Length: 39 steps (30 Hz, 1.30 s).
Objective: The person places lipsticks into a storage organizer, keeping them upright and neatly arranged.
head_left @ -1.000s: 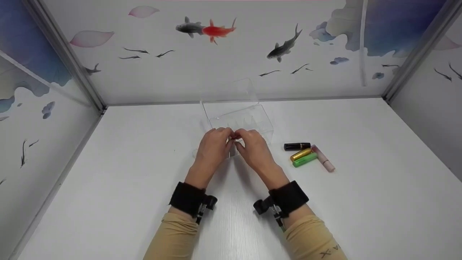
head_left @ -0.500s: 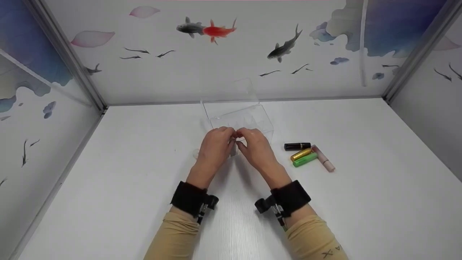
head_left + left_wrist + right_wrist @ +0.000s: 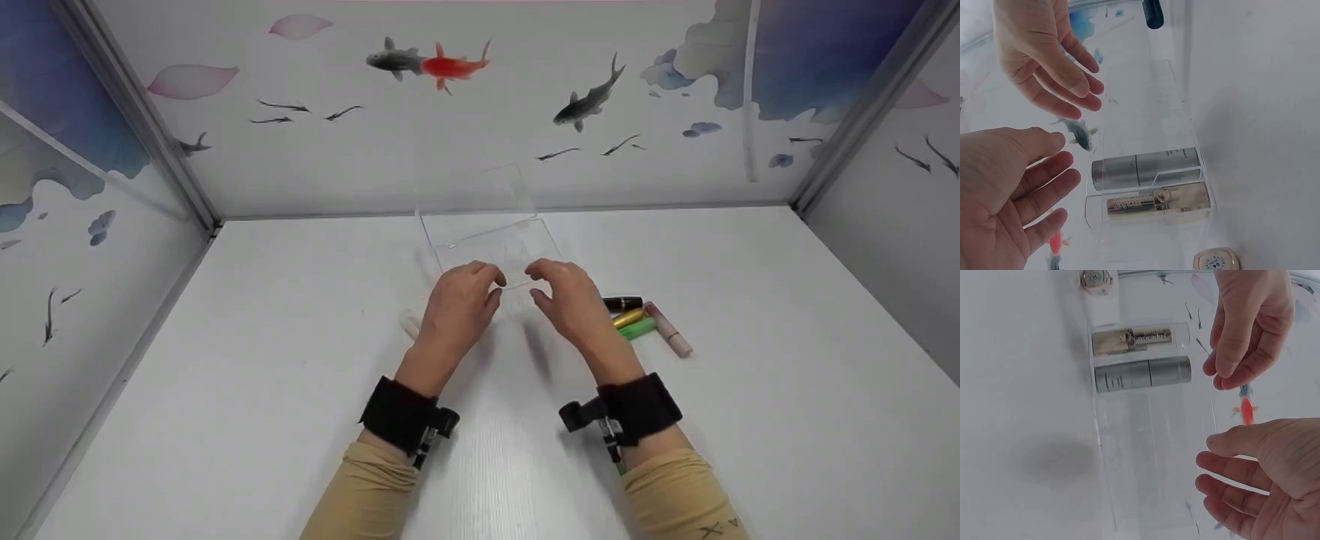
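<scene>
A tube with a pale, clear cap (image 3: pixel 409 324) lies on the worktop (image 3: pixel 262 375), just left of the left hand (image 3: pixel 461 300), whose fingers hold nothing, thumb parted from fingertips. Next comes the clear box (image 3: pixel 487 232), ahead of both hands; in it a bronze tube (image 3: pixel 1158 202) and, beside it to the right, a silver tube (image 3: pixel 1145 169) lie parallel, long axes running front to back. The right hand (image 3: pixel 566 300) is likewise bare, its fingers moderately spread. Beyond its right side, well nearer it than the left, sit a black tube (image 3: pixel 624 304) roughly crosswise, a yellow-gold tube (image 3: pixel 628 319) and a green tube (image 3: pixel 639 328) aslant, and a pink tube (image 3: pixel 668 330) rightmost, slanting the opposite way, its near end farther right.
</scene>
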Tool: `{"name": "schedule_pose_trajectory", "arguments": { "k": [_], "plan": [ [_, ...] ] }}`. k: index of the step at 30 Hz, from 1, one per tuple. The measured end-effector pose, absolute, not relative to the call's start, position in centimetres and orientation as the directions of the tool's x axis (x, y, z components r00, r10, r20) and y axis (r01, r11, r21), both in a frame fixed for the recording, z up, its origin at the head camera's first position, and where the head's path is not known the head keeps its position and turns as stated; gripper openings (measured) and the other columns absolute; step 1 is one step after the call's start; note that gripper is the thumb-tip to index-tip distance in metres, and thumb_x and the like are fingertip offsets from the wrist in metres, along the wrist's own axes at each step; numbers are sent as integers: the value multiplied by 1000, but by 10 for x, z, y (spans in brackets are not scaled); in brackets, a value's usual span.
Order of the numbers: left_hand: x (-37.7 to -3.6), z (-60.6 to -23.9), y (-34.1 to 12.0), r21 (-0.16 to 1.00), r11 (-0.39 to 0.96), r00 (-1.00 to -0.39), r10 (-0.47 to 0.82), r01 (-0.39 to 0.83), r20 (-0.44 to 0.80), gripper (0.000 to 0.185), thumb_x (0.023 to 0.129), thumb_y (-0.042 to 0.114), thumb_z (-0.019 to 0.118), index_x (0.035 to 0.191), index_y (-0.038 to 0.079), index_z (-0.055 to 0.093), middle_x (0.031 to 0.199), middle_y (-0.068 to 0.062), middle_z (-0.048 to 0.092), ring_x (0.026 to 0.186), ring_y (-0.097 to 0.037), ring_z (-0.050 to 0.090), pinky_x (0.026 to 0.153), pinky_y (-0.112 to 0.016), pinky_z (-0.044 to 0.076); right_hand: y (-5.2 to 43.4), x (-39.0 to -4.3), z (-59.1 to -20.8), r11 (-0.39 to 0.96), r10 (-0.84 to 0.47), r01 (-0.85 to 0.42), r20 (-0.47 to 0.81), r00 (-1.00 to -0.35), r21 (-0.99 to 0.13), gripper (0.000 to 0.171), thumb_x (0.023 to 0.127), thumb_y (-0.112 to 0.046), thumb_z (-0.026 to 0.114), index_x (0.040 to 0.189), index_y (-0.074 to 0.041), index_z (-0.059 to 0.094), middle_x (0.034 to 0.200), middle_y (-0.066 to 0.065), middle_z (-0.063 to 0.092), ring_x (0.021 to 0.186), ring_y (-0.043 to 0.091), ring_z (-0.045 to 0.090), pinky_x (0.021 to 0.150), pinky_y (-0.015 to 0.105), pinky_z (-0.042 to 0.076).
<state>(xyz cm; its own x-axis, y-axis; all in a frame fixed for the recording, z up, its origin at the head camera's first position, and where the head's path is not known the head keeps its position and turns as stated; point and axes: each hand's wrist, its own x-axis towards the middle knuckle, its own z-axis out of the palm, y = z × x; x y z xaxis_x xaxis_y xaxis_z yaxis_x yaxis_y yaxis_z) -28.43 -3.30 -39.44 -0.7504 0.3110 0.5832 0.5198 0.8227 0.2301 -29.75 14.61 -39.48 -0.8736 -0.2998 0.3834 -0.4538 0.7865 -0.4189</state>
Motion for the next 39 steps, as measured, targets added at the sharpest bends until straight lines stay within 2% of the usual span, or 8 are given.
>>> {"name": "schedule_pose_trajectory", "arguments": {
  "k": [5, 9, 13, 17, 23, 28, 34, 39],
  "plan": [
    [-276, -394, -21, 229, 796, -736, 351, 560, 578, 10, 89, 10, 74, 97, 13, 69, 98, -3, 74, 92, -20, 72, 83, -32, 57, 175, -296, -388, 809, -308, -389, 247, -919, -441, 21, 92, -4, 68, 113, 1, 66, 102, 20, 73, 100, 37, 68, 88, 50, 54],
    [-269, -394, -7, 240, 789, -763, 391, 566, 515, 9, 92, 15, 72, 101, 15, 69, 100, -1, 74, 91, -18, 72, 77, -30, 57, 201, -295, -384, 838, -304, -311, 90, -948, -449, 18, 93, -3, 64, 110, 2, 68, 101, 18, 72, 94, 33, 67, 85, 48, 55],
    [-262, -397, 7, 249, 781, -781, 427, 573, 456, 9, 95, 20, 68, 103, 17, 69, 100, 1, 74, 89, -15, 71, 71, -29, 57, 226, -293, -382, 850, -314, -299, 36, -949, -434, 15, 91, 3, 62, 103, 2, 71, 99, 18, 71, 90, 29, 64, 83, 48, 54],
    [-258, -397, 22, 245, 778, -788, 458, 579, 411, 9, 96, 22, 67, 103, 18, 71, 97, 2, 73, 88, -14, 70, 71, -27, 56, 247, -292, -384, 862, -331, -302, -1, -944, -408, 14, 89, 4, 65, 100, 2, 72, 103, 20, 71, 96, 34, 65, 87, 51, 53],
    [-251, -396, 51, 210, 795, -816, 518, 570, 256, 18, 97, 30, 66, 109, 20, 74, 102, 3, 73, 94, -13, 69, 77, -25, 56, 267, -291, -389, 894, -272, -198, -136, -953, -402, 19, 90, 2, 67, 108, -1, 71, 114, 22, 68, 104, 33, 61, 92, 52, 51],
    [-250, -402, 78, 204, 799, -825, 547, 566, 146, 21, 98, 31, 65, 115, 22, 73, 110, 4, 72, 99, -10, 69, 80, -21, 56, 273, -292, -395, 906, -287, -222, -140, -948, -359, 18, 90, 3, 68, 107, 1, 72, 112, 22, 70, 104, 34, 62, 93, 52, 51],
    [-252, -413, 95, 207, 791, -818, 558, 576, 144, 19, 96, 26, 68, 113, 19, 73, 112, 5, 73, 100, -9, 70, 80, -22, 57, 270, -292, -401, 928, -299, -264, -100, -949, -264, 23, 87, 13, 60, 104, 3, 74, 108, 22, 71, 106, 38, 65, 94, 53, 52],
    [-254, -417, 96, 230, 795, -827, 551, 561, 113, 20, 96, 23, 68, 115, 18, 72, 117, 5, 72, 103, -11, 70, 83, -24, 57, 268, -293, -405, 933, -286, -253, -102, -953, -256, 27, 85, 16, 58, 99, 1, 76, 106, 20, 73, 100, 33, 67, 92, 51, 54]
  ]
}}
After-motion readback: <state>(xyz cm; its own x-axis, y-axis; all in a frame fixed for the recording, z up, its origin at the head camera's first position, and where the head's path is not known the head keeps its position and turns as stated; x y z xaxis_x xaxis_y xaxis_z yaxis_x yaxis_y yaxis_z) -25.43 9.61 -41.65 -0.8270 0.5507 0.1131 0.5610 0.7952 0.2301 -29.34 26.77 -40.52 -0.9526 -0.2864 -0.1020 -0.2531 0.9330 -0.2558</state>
